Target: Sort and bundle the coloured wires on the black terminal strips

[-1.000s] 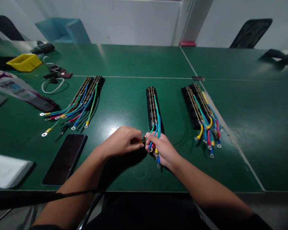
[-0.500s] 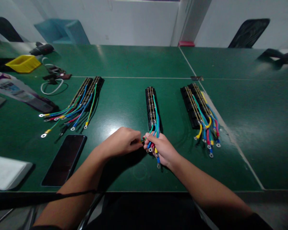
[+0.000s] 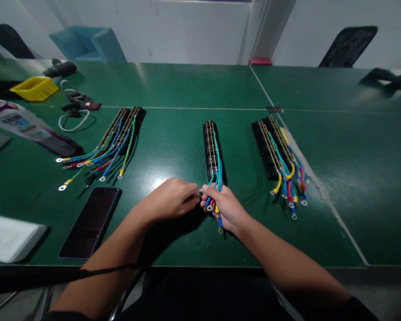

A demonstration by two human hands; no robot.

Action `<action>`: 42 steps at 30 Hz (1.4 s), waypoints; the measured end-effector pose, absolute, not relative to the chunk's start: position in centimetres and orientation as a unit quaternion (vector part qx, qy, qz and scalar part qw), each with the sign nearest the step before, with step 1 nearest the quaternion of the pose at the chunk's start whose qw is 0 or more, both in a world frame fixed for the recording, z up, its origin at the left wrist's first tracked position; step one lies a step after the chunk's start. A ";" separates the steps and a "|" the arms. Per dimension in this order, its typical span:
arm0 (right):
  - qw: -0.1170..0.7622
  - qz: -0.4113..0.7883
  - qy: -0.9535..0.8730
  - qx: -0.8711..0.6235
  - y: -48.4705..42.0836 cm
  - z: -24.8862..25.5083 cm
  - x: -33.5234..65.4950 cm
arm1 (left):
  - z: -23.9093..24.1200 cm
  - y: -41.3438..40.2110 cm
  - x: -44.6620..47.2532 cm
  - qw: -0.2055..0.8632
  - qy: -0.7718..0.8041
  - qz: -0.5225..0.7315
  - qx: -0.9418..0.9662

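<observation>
A black terminal strip (image 3: 210,149) lies lengthwise in the middle of the green table (image 3: 173,89), with coloured wires running off its near end. My right hand (image 3: 227,208) is closed round that bundle of wires (image 3: 215,200), whose ring-lug ends stick out below the fingers. My left hand (image 3: 169,199) is pinched shut on the tip of one green wire (image 3: 200,194) just left of the bundle. The two hands almost touch.
A wired terminal strip pair (image 3: 122,129) lies at the left and another (image 3: 274,147) at the right. A dark phone (image 3: 92,220) and a white pad (image 3: 10,236) sit near the front left. A yellow tray (image 3: 35,87) and cables (image 3: 73,111) are far left.
Hardly anything has moved. Both hands stay at the near end of the middle strip; the left fingers have shifted slightly on the green wire.
</observation>
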State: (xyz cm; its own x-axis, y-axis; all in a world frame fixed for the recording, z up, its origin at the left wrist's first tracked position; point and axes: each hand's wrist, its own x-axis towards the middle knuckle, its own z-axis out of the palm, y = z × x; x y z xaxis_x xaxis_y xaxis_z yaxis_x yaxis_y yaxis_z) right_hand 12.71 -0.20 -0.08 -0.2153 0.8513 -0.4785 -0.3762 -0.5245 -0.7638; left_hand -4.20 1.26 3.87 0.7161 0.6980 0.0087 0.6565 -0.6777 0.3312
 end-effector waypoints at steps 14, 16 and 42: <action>0.427 0.740 -0.255 -0.453 -0.1 -0.6 12.6 | 5.2 0.1 -3.1 0.014 0.411 -0.002 0.911; 0.429 0.741 -0.255 -0.449 0.0 -0.8 12.7 | 5.2 -0.1 -2.9 0.002 0.412 -0.016 0.911; 0.415 0.761 -0.234 -0.441 0.1 -0.7 13.1 | 3.8 0.2 -4.0 0.044 0.399 0.069 0.913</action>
State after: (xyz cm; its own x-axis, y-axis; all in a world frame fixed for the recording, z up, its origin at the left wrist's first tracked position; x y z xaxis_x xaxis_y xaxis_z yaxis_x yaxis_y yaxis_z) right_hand 13.09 0.13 -0.71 -0.2674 0.8378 -0.4760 -0.4249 -0.5459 -0.7222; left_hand -4.02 0.18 3.83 0.6723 0.7347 0.0905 0.7227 -0.6779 0.1348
